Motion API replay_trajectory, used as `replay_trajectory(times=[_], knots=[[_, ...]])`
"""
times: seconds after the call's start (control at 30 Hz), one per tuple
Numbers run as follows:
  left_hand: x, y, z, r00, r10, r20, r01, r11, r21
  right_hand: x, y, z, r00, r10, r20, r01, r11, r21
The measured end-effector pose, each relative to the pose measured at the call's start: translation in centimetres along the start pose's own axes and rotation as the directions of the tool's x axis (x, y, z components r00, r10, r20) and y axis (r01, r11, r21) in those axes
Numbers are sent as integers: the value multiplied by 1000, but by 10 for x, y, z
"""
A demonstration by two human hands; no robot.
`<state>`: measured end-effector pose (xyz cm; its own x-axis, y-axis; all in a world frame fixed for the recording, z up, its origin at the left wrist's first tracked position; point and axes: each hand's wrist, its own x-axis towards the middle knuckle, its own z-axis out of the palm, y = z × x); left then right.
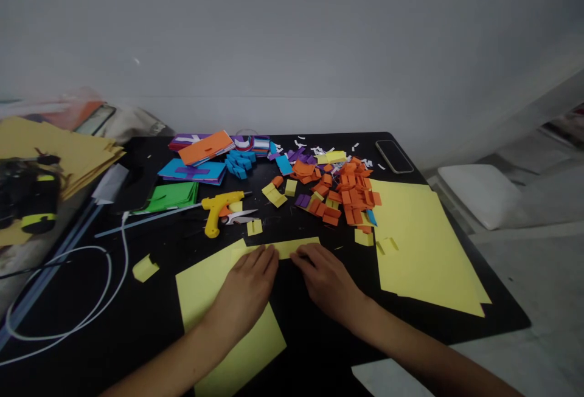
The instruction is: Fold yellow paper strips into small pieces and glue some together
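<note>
A narrow yellow paper strip lies across the black table in front of me. My left hand is closed on the strip near its middle, fingertips pressed together on the paper. My right hand pinches the lower edge further right, its fingers curled. Beneath my left hand and forearm rests a larger yellow paper sheet, turned at an angle. Just beyond the strip are a small folded yellow paper piece, scissors and a yellow glue gun.
Orange folded paper pieces are heaped beyond my right hand, beside stacked yellow sheets. A phone lies at the back right. Green folded paper and a looped white cable are on the left.
</note>
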<state>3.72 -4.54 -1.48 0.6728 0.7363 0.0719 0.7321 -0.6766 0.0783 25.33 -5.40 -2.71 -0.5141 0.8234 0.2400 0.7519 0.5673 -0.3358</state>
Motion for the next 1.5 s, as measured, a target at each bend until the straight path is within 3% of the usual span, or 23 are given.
replay_trajectory(times=[0.2,0.33,0.6,0.73,0.93,1.27,1.5], knots=[[-6,7,7,999,-34,-2,34,999,39,-30,19,-13,988,36,-149,-56,990,-128],[-6,7,8,1000,-29,-11,29,999,29,-41,28,-20,984,61,-168,-89,983,-160],[-6,12,-1,999,-37,15,37,999,-29,-17,16,-10,953,71,-294,-98,992,-76],[-4,15,-2,999,-45,15,45,999,-17,-1,-1,2,988,-18,-154,15,1000,-23],[-6,11,4,999,-51,3,51,998,-21,1,-9,7,998,24,-57,-28,997,-68],[-44,-14,4,993,-28,-115,36,997,65,1,-10,5,999,21,-49,-25,996,-81],[-67,-29,-3,977,-75,-202,95,991,91,1,-10,7,997,23,-73,-28,998,-63]])
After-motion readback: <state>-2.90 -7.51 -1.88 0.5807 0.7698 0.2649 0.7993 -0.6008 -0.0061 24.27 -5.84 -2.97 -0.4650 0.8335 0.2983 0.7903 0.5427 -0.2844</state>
